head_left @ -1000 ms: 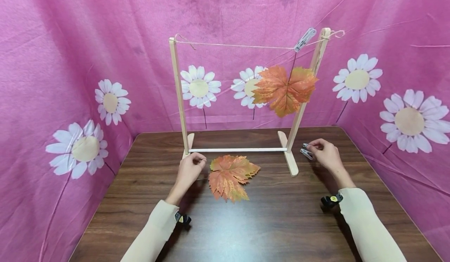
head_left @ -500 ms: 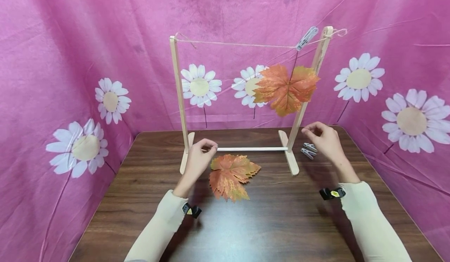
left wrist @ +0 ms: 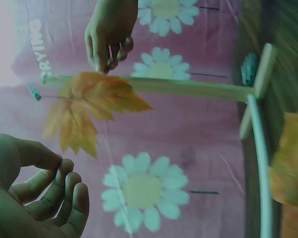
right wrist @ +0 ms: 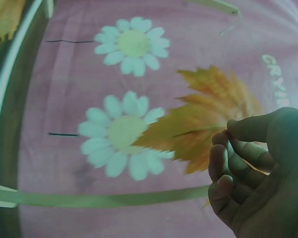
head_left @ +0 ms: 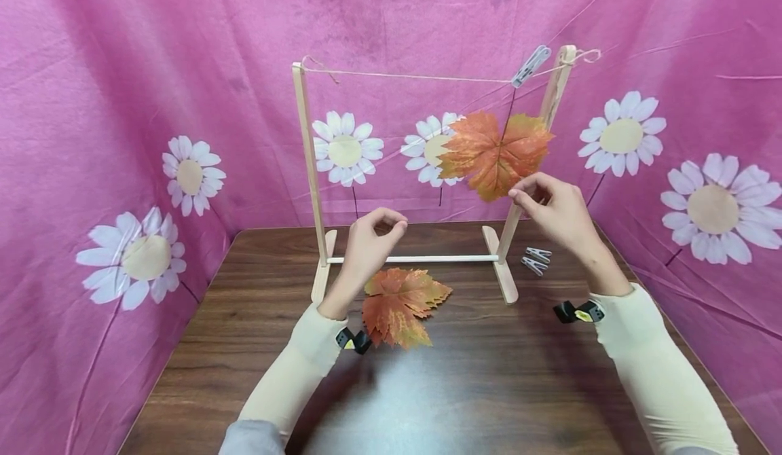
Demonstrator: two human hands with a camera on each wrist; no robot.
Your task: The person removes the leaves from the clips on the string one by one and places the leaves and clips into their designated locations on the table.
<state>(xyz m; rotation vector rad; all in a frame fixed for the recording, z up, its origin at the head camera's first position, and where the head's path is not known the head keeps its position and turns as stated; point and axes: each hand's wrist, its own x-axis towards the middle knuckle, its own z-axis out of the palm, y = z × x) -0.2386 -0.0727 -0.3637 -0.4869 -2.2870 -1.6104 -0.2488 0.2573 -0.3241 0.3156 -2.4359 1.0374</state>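
An orange artificial maple-like leaf (head_left: 497, 153) hangs by its stem from a grey clothespin (head_left: 531, 66) on the string (head_left: 415, 76) of a wooden frame (head_left: 309, 170). My right hand (head_left: 559, 214) is raised at that leaf's lower right edge, thumb and forefinger together; whether they touch the leaf I cannot tell. No object shows between its fingers in the right wrist view. Another orange leaf (head_left: 403, 305) lies on the table below the frame's white crossbar (head_left: 442, 259). Over the crossbar hovers my left hand (head_left: 369, 248), fingers loosely bent and holding nothing.
Two grey clothespins (head_left: 536, 261) lie on the brown wooden table (head_left: 464, 387) beside the frame's right foot (head_left: 506, 284). Behind stands a pink cloth (head_left: 244, 88) printed with white daisies.
My right hand has left the two clothespins on the table and risen towards the hanging leaf. My left hand has moved up and right from beside the frame's left foot.
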